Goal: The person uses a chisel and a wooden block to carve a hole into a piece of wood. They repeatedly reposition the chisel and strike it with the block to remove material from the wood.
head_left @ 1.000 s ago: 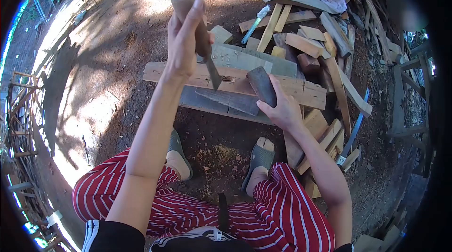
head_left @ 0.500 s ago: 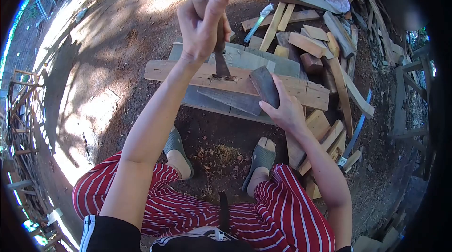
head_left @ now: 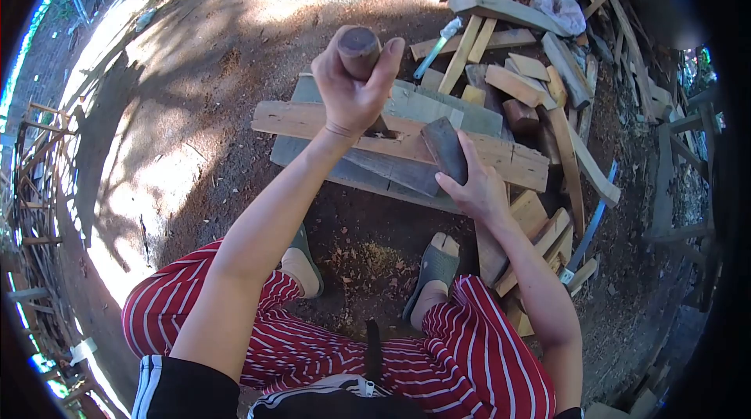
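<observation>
In the head view, the left hand [head_left: 350, 98] is closed round the chisel [head_left: 358, 53], its blade at the notch [head_left: 389, 136] in the plank [head_left: 305, 119]; the tip seems hidden. The right hand [head_left: 480, 190] clasps the block [head_left: 444, 147] over the plank, right of the notch.

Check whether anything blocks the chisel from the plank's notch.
Nothing visible does: the chisel in the left hand points down at the notch. The dark block in the right hand lies to its right. The left hand hides some of the blade.
</observation>
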{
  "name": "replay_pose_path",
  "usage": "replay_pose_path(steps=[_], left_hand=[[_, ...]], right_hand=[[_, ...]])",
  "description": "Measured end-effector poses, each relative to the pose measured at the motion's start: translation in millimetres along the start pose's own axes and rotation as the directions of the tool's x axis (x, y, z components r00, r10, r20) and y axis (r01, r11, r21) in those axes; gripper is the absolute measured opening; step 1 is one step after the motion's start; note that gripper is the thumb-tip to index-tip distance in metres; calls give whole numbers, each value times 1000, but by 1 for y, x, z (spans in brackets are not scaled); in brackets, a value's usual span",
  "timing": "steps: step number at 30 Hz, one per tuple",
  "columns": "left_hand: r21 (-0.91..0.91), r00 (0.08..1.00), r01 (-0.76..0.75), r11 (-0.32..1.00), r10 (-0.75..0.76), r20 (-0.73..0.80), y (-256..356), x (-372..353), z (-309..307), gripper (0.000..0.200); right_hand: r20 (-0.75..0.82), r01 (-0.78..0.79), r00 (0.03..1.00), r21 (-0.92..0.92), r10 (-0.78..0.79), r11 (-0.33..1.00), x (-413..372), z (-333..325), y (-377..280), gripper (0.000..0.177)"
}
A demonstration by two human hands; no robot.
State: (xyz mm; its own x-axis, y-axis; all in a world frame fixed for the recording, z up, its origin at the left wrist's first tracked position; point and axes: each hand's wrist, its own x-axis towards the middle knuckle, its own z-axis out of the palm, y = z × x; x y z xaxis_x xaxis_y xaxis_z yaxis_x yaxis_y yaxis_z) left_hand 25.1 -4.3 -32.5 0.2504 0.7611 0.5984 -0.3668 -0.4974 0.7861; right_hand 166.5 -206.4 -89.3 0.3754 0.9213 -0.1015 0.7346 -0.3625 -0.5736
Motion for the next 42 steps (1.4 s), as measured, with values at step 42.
replay_pose_path(steps=[42], left_hand=[[7,769,621,784,-607,-202,-75,68,13,17]], right_hand=[[-4,-223,975,-66,223,973,-10,-14,11,86]])
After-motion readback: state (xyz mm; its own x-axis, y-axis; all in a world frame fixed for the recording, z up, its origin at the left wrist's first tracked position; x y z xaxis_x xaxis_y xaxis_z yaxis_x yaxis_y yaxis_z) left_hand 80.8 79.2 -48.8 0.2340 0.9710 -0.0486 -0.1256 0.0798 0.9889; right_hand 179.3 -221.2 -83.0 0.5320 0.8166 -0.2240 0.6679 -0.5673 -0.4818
